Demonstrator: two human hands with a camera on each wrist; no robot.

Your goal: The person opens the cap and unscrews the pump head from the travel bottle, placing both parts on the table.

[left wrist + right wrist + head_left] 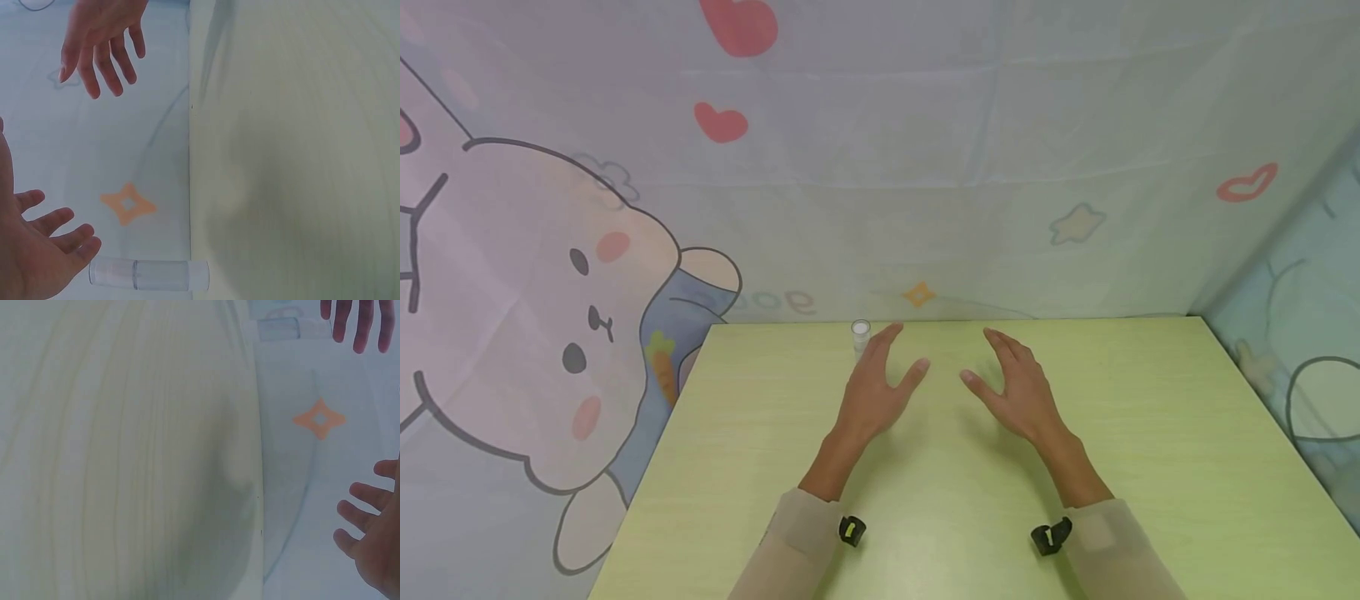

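Note:
Both hands hover over the table with fingers spread and relaxed, palms facing each other and nothing between them. The left hand is left of centre, its fingers close to a small clear cylindrical bottle that stands upright at the table's back edge. In the head view the left fingers partly cover this bottle. The left wrist view has the bottle on its side in the picture, beside the left fingertips. The right hand is to the right, apart from any object; the right wrist view catches its fingers.
The pale yellow-green table ends at the back against a hanging cloth printed with hearts, stars and a rabbit. Another patterned cloth hangs along the right side. Each sleeve cuff carries a black strap.

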